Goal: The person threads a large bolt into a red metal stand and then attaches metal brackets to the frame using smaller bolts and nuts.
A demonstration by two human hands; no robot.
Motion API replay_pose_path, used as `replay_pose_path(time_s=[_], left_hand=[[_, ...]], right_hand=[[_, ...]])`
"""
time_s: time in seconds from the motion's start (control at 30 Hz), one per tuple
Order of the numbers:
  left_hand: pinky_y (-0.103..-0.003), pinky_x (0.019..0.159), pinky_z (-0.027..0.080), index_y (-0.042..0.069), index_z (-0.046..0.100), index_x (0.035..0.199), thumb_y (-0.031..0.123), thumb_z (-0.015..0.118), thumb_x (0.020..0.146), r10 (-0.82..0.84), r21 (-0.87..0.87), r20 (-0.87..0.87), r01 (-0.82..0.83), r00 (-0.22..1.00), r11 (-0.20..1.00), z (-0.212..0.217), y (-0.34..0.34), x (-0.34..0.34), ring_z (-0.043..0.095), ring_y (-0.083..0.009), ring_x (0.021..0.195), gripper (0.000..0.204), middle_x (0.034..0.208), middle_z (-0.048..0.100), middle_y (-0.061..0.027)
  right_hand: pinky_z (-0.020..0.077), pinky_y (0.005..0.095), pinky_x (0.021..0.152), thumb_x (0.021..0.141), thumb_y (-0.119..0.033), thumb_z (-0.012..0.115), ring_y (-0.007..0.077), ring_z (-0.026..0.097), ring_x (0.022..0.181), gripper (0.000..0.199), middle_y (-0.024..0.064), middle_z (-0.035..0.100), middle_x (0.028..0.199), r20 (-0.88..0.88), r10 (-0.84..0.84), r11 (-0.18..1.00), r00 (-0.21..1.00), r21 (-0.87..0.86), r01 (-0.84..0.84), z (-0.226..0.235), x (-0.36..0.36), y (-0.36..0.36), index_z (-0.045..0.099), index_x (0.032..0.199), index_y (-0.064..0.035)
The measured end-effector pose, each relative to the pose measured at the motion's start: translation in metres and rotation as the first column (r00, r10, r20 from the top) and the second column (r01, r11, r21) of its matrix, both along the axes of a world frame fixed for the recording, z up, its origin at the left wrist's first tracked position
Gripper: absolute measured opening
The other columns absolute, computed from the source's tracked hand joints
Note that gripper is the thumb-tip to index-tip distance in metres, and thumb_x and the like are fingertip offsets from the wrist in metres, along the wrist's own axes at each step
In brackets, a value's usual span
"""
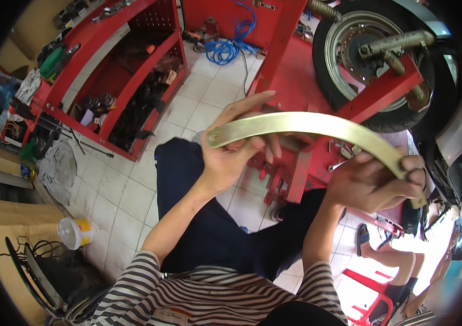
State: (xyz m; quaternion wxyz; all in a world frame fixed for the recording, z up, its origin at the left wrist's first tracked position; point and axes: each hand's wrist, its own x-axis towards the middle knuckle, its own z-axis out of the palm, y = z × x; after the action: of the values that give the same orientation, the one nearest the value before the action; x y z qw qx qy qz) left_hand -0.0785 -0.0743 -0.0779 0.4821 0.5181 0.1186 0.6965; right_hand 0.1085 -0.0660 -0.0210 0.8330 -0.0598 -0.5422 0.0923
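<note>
I hold a long curved flat metal bar, pale brass in colour, with a hole near its left end. My left hand grips that left end, fingers wrapped behind it. My right hand is closed around the bar's right end, which pokes out below the fist. The bar arches in front of a red motorcycle lift. Above it stands a motorcycle rear wheel with its tyre and shock spring.
A red tool cart full of tools stands at the left on the white tiled floor. A blue hose lies coiled at the back. A small white and yellow tub sits lower left. Another person's legs and a red plastic stool are lower right.
</note>
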Motion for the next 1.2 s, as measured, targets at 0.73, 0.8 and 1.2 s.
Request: replay_pose_path(time_s=[0.73,0.8,1.2], left_hand=[[-0.031,0.046,0.044,0.001,0.058,0.115,0.029,0.057,0.095,0.445,0.481,-0.622,-0.134,0.644,0.866,-0.031,0.068,-0.009,0.057,-0.0214,0.045,0.035,0.055,0.056,-0.0029],[-0.033,0.045,0.043,0.003,0.062,0.102,0.027,0.056,0.095,0.481,0.505,-0.608,-0.161,0.632,0.848,-0.035,0.069,-0.008,0.057,-0.0241,0.045,0.026,0.054,0.055,-0.0035],[-0.036,0.042,0.036,-0.002,0.053,0.094,0.028,0.039,0.104,-0.006,-0.092,-0.602,-0.062,0.799,0.994,-0.043,0.062,0.007,0.051,-0.0253,0.04,0.035,0.046,0.046,-0.0094]], right_hand=[[0.0487,0.0342,0.067,0.089,-0.031,0.065,0.0267,0.058,0.084,0.015,0.0,0.063,0.1,0.749,-0.199,0.969,0.632,0.056,0.239,-0.158,-0.028,-0.025,0.063,0.102,-0.0225],[0.0414,0.0382,0.077,0.086,-0.032,0.068,0.0289,0.054,0.089,0.015,-0.0011,0.061,0.106,0.795,-0.232,0.949,0.561,0.058,0.309,-0.167,-0.038,-0.023,0.065,0.1,-0.0276],[0.0375,0.0396,0.076,0.063,-0.015,0.073,0.0289,0.042,0.094,0.033,0.0026,0.042,0.101,0.802,-0.179,0.904,0.57,-0.094,0.416,-0.181,-0.063,-0.024,0.064,0.093,-0.0259]])
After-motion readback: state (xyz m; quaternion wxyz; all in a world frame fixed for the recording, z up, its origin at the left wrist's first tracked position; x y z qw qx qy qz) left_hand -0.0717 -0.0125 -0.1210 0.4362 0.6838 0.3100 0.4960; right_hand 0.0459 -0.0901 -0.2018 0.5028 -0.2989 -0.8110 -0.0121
